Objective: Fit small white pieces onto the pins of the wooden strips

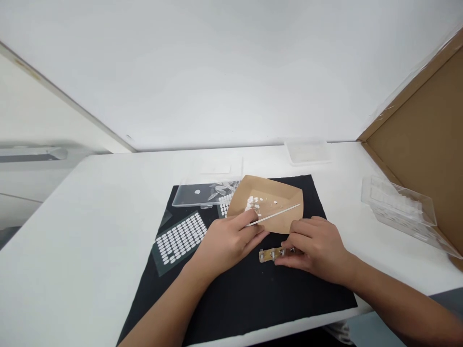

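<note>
My left hand point(235, 238) is closed round a thin white stick point(277, 213), which slants up to the right across a brown paper tray point(285, 224). Small white pieces point(253, 201) lie in that tray. My right hand point(314, 246) grips the right end of a small wooden strip point(267, 255) with several clear and metal bits standing along it. Its fingers hide that end. Just left of my left hand, a dark green sheet point(157, 262) carries rows of white oval stickers point(183, 236). A second such sheet point(223, 207) shows partly beneath the paper tray.
A black mat point(231, 303) covers the middle of the white table point(90, 226). At its back left is a clear plastic box point(188, 195) with clear slivers point(219, 190) inside. Clear containers point(401, 202) stand at right beside a cardboard box point(423, 130); a shallow clear tray point(307, 153) sits behind.
</note>
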{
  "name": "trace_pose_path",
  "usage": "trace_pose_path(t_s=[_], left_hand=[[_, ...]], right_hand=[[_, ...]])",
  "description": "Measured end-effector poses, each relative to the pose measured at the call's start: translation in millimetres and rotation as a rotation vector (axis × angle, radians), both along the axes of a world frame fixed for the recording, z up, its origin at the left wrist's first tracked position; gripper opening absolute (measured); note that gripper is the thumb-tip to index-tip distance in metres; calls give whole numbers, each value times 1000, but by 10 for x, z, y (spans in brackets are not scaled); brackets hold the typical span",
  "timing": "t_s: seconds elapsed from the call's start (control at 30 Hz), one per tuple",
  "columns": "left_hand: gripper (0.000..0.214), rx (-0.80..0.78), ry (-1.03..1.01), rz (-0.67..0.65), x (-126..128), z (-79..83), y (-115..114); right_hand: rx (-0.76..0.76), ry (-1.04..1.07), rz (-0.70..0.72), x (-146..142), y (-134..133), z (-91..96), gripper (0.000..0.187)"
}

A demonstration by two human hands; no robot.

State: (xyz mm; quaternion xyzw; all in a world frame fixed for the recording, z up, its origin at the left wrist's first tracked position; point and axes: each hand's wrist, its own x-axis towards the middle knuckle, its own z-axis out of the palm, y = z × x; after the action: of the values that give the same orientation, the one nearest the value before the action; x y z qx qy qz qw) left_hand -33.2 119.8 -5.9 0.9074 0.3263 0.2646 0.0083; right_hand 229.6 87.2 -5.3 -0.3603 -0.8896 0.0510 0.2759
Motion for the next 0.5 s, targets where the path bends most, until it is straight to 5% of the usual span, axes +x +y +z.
trace_pose_path(t_s=[0.5], left_hand=[[18,55,-13,26,19,-6,-23]], right_hand=[[-70,-31,-19,-11,-21,-8,47]])
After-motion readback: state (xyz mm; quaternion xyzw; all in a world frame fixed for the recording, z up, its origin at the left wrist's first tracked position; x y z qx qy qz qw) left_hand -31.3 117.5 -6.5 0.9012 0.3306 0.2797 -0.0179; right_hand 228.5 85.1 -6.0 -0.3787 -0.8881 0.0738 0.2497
